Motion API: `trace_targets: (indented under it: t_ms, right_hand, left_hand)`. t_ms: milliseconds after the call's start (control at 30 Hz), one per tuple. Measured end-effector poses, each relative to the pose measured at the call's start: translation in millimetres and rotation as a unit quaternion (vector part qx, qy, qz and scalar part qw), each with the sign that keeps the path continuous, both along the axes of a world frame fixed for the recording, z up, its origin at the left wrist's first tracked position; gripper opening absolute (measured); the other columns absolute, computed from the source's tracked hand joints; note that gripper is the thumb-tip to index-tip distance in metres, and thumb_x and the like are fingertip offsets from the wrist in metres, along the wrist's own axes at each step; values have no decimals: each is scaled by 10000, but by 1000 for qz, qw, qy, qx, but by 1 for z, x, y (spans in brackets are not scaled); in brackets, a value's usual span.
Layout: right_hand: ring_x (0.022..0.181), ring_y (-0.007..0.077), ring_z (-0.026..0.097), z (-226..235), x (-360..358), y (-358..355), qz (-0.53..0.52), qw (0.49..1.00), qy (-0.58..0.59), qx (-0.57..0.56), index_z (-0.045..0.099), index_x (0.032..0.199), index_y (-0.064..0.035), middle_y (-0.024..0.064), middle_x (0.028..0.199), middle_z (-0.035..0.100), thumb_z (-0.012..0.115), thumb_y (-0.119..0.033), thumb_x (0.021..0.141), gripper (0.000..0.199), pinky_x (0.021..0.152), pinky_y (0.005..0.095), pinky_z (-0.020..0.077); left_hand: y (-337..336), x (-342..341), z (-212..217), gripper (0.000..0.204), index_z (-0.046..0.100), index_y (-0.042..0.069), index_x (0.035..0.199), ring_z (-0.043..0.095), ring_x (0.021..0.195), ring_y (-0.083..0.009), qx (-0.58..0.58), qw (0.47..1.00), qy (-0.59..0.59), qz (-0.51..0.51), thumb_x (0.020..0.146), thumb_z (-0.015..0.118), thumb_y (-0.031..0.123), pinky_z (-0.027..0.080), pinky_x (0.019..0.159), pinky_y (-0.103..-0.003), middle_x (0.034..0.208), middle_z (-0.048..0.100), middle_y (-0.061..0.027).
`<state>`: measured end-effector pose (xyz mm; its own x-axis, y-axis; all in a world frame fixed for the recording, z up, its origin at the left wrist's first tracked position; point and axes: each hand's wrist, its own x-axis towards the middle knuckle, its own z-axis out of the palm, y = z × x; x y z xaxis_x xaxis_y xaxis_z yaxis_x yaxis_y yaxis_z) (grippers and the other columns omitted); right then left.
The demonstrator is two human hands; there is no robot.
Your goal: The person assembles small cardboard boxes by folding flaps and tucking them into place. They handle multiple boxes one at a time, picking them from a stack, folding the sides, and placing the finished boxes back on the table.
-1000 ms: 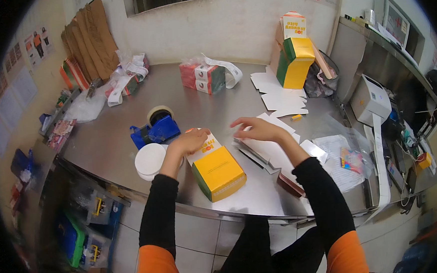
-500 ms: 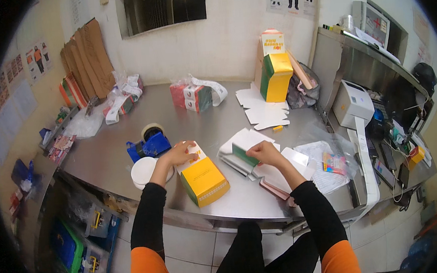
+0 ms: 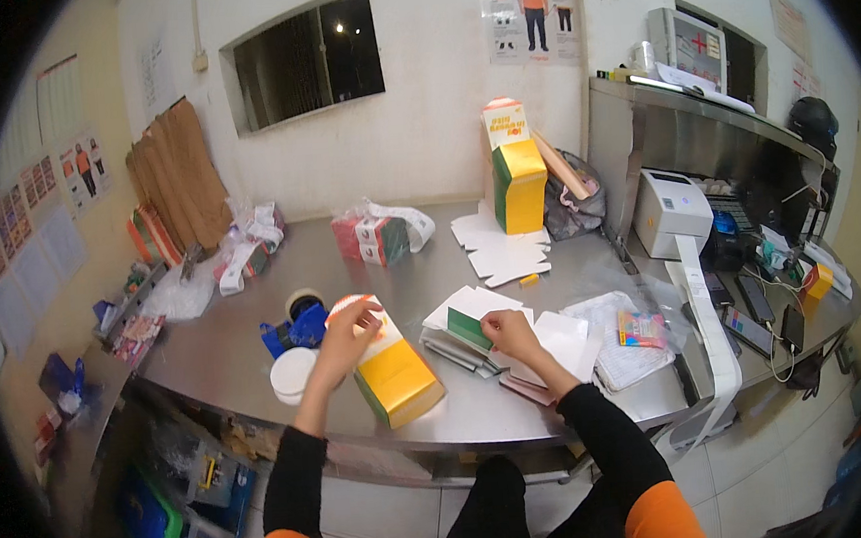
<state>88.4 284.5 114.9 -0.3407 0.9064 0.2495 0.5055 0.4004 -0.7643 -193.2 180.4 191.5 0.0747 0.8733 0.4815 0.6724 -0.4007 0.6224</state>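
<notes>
A yellow carton box with a white printed back panel lies on the steel table in front of me. Over that panel is my left hand, its fingers loosely bent and apart, with nothing held; whether the fingertips touch the panel I cannot tell. My right hand pinches the edge of a green card panel, which stands up from a stack of flat white cartons. A round white lid and a blue tape dispenser sit left of the yellow box.
Another yellow box stands at the back on flat white cartons. Plastic-wrapped packs lie further left. At right are a label printer with a long paper strip, a cloth and a colourful packet.
My left hand has lifted slightly off the white panel, its fingers loosening. The right hand still pinches the green panel. The whole view has shifted, with more wall showing.
</notes>
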Motion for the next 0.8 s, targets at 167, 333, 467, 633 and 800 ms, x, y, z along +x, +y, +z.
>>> trace_targets:
  t_ms: [167,333,467,633,800]
  right_hand:
    - [761,342,638,42,18,-62,-93,968,84,217,587,895,-3,189,830,628,573,-142,829,154,652,385,513]
    - [698,204,651,70,36,-101,-96,947,155,264,610,930,-15,118,859,644,633,9,772,162,697,288,562]
    - [715,239,635,80,46,-103,-120,936,169,284,632,948,-58,104,848,625,631,10,755,204,642,309,521]
    - [748,259,616,95,67,-129,-147,876,144,436,672,905,-78,86,806,606,607,83,665,295,670,333,484]
    - [586,165,570,85,121,-220,-163,871,0,464,624,857,-178,-29,694,629,657,-91,712,172,542,311,351]
  left_hand:
    - [-33,72,21,483,486,57,1246,481,1121,-278,127,988,82,-2,797,652,115,378,957,-369,1227,493,-129]
    - [-27,138,38,751,286,76,1380,264,1330,-352,200,979,-16,-38,757,699,142,256,1073,-427,1428,268,-180]
    - [-10,166,36,779,275,89,1382,232,1344,-378,211,977,-24,-32,741,715,129,248,1076,-447,1431,265,-197]
    - [-26,167,44,590,497,119,1163,284,1312,-425,330,941,39,-61,638,765,137,266,1045,-535,1386,316,-210]
    - [-92,189,44,187,620,145,813,584,1025,-320,461,872,85,-141,667,733,178,366,963,-537,981,618,-45]
